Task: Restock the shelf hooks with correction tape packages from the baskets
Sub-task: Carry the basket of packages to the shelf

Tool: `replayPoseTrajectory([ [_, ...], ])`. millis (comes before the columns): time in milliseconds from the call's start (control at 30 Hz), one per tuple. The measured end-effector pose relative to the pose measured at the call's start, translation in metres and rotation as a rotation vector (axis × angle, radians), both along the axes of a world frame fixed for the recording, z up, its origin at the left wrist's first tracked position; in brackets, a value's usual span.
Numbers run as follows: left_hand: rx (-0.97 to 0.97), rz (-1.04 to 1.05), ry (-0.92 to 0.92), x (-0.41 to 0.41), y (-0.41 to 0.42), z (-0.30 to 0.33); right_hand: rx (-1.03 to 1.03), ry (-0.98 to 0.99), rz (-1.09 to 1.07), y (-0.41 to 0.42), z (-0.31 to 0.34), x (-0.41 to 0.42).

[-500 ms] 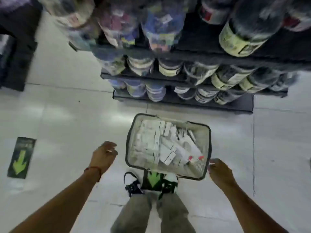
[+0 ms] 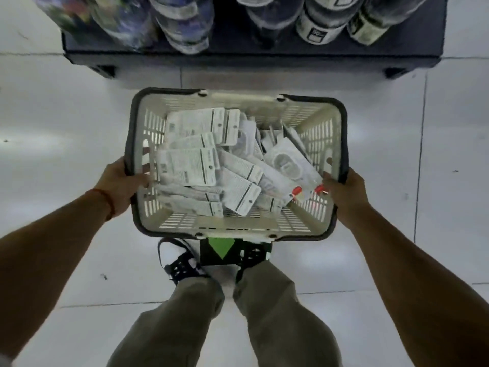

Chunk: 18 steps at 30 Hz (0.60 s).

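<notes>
Head view: left hand and right hand gripped opposite rims of the basket, keeping the correction tape packages level, likely for lifting.

Cream slotted plastic basket with a dark rim, rectangular, seen from above at the centre, long sides toward 12 and 6 o'clock. Inside, a loose heap of correction tape packages: flat white cards, most lying print-side up, overlapping at mixed angles, thickest from 9 to 6 o'clock. One blister face up at 3 o'clock, small red parts beside it toward 4 o'clock
</notes>
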<state>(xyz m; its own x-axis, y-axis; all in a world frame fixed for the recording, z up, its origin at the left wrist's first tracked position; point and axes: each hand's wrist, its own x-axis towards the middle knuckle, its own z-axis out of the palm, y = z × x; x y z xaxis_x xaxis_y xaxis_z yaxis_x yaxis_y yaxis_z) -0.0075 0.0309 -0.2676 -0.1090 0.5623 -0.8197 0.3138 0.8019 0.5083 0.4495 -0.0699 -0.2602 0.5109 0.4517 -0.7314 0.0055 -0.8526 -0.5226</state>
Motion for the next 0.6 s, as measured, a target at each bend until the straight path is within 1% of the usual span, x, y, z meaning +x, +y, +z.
replayPoseTrajectory([
  [100,-0.048,0.027,-0.010,0.000,0.003,0.032,-0.001,0.046,0.009,0.007,0.034,-0.004],
  [200,-0.081,0.057,0.006,-0.013,-0.006,0.099,0.005,0.075,0.084,0.011,0.098,-0.014],
  [267,-0.075,0.088,0.045,-0.029,-0.017,0.159,0.015,0.097,0.130,0.011,0.156,-0.029],
  [367,-0.025,0.099,0.109,-0.064,-0.027,0.267,0.028,0.117,0.193,0.013,0.253,-0.062],
  [500,0.087,0.134,0.192,-0.136,-0.039,0.408,0.023,0.128,0.302,0.030,0.377,-0.126],
  [600,0.136,0.209,0.220,-0.202,-0.043,0.482,0.057,0.142,0.388,0.051,0.445,-0.188],
])
